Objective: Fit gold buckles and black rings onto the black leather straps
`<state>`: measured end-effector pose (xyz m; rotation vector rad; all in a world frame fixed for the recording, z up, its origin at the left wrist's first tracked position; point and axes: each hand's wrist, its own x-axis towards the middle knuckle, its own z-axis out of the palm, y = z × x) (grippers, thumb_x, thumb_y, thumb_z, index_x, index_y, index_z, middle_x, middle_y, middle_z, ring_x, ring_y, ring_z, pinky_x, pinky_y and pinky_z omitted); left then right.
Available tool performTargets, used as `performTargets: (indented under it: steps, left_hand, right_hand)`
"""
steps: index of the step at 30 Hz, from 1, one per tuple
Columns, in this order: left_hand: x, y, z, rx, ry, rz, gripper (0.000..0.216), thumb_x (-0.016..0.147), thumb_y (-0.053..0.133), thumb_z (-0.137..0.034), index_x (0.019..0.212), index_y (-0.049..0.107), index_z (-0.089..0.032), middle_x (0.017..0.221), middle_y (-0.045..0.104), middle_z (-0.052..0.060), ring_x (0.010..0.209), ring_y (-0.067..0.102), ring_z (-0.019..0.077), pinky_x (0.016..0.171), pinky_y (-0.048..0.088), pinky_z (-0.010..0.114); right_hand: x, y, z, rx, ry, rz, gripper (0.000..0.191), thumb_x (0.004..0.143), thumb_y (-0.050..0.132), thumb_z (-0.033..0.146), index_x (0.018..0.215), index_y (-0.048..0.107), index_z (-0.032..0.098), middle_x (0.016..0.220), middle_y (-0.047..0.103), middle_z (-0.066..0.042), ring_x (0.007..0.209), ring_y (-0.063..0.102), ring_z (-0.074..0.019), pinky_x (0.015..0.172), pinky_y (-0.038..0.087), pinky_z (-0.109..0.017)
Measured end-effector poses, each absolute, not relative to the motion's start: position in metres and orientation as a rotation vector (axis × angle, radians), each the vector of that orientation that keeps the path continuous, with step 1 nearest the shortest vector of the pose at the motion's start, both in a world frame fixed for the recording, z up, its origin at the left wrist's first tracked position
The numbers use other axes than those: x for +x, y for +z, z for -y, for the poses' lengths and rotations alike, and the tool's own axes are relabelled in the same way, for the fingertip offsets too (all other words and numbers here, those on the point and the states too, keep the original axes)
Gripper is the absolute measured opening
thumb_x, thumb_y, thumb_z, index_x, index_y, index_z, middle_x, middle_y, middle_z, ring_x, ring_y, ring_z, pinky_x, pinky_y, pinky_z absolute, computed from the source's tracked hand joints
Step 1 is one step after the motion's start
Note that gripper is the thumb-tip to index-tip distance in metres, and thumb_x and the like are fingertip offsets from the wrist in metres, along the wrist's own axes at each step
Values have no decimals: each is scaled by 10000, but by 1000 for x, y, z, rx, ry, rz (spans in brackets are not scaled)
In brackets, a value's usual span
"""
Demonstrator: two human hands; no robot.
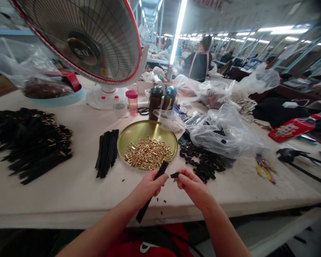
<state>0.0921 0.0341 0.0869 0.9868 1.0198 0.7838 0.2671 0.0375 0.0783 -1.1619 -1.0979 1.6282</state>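
My left hand is closed on a flat black strap, which runs down from its fingers past the table's front edge. My right hand pinches a small black piece close to the strap's upper end. Just beyond both hands sits a round gold tray holding several small gold metal fittings. A short bundle of loose black straps lies left of the tray. A big heap of black straps with gold ends covers the table's left side. Small black pieces are scattered right of the tray.
A large fan stands at the back left. A pink-lidded cup and two bottles stand behind the tray. Clear plastic bags lie at the right, with pliers and a red packet. A person works far back.
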Motion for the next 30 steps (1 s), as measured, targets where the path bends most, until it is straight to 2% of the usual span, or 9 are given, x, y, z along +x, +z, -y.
performTargets:
  steps: [3,7,12,18,26,30]
  left_hand:
    - [92,86,-31,963,779,-981,300,726,538,-432,756,476,-141,647,462,-35,392,326,18,361,240,167]
    - [87,87,-22,947,790,-1035,267,715,565,-386,762,473,-140,605,442,-50,403,324,21,374,238,161]
    - [84,92,-18,1023,757,-1073,233,697,596,-338,780,529,-131,587,459,-47,435,336,33,405,253,166]
    - [81,90,-13,827,663,-855,291,694,611,-337,881,582,-115,657,520,-15,430,345,22,423,237,172]
    - [81,91,-6,877,669,-901,246,683,623,-331,788,596,-110,618,545,-15,462,362,41,446,262,169]
    - [78,92,-6,878,640,-865,224,670,630,-321,748,578,-117,570,510,-35,464,355,47,452,259,168]
  right_hand:
    - [251,79,-24,-1147,1640,1133,175,706,625,323,811,571,194,674,535,31,588,437,-82,587,359,-224]
    - [246,74,-19,-1194,1655,1112,213,731,588,374,850,568,198,711,559,18,604,457,-98,611,373,-246]
    - [248,70,-16,-1191,1667,1097,199,740,590,371,705,550,179,617,521,24,578,442,-99,609,362,-245]
    - [250,69,-9,-911,2000,674,175,688,662,310,754,556,188,703,542,16,593,466,-77,573,361,-209]
    - [250,66,3,-880,2051,737,200,673,679,322,738,547,187,646,536,21,585,467,-90,592,374,-221]
    - [249,68,5,-911,2056,787,214,652,692,327,718,541,190,636,543,22,585,481,-101,594,384,-234]
